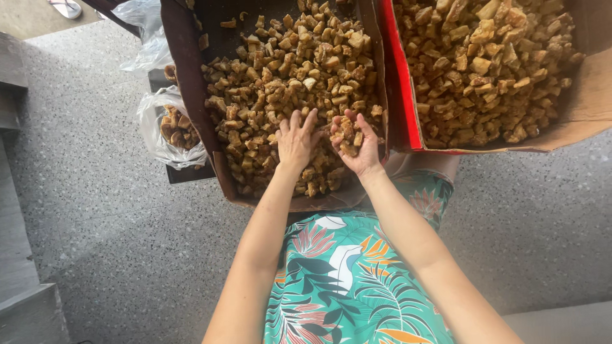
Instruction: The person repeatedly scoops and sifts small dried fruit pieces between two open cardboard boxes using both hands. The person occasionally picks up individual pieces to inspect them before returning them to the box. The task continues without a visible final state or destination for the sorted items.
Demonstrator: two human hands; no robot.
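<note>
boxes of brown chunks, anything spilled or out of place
Nothing looks spilled: the chunks stay inside both boxes, the dark box and the red-edged box. The right hand cups a few chunks, the left hand rests palm down on the pile. A clear bag of chunks sits beside the dark box.

Both cardboard boxes [191, 95] are being cut off by the top edge. The sandal [65, 7] is being cropped. The left hand's [296, 141] palm is being hidden, facing the brown chunks [287, 70].
</note>
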